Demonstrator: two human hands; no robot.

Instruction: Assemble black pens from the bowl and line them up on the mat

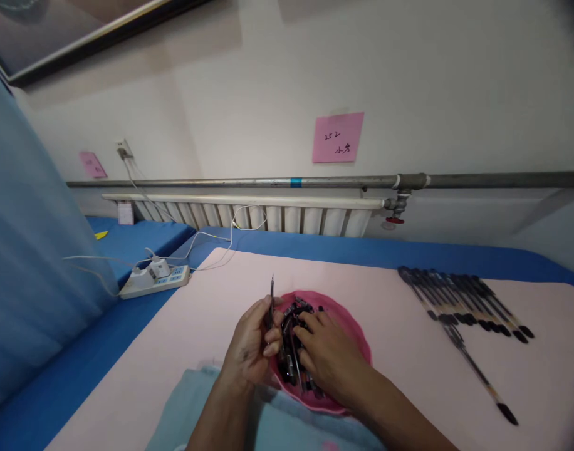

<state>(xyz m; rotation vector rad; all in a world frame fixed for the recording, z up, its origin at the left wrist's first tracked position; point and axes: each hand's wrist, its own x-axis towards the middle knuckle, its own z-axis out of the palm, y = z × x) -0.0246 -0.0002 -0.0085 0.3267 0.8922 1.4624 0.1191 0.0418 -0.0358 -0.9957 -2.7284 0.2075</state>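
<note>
While our left hand grips a slender pen-like piece between thumb and fingers, its narrow end pointing up toward twelve o'clock, our right hand reaches palm down into the pink bowl. Its fingers bend among the dark pieces heaped there, and we cannot tell whether they have closed on one. We hold the slender piece just above the bowl's rim, at about ten o'clock from its middle.

From the bowl, a slanting row of dark-tipped sticks lies between two and three o'clock, side by side on the pink sheet. One separate stick lies at about three o'clock, its dark tip toward us and its far end close to the row. At seven o'clock we see a light blue cloth under our forearms.

At ten o'clock a white power strip, with two plugs in it, rests on the blue pad. Beyond, a radiator stands at eleven o'clock, and a pink note hangs at twelve.
</note>
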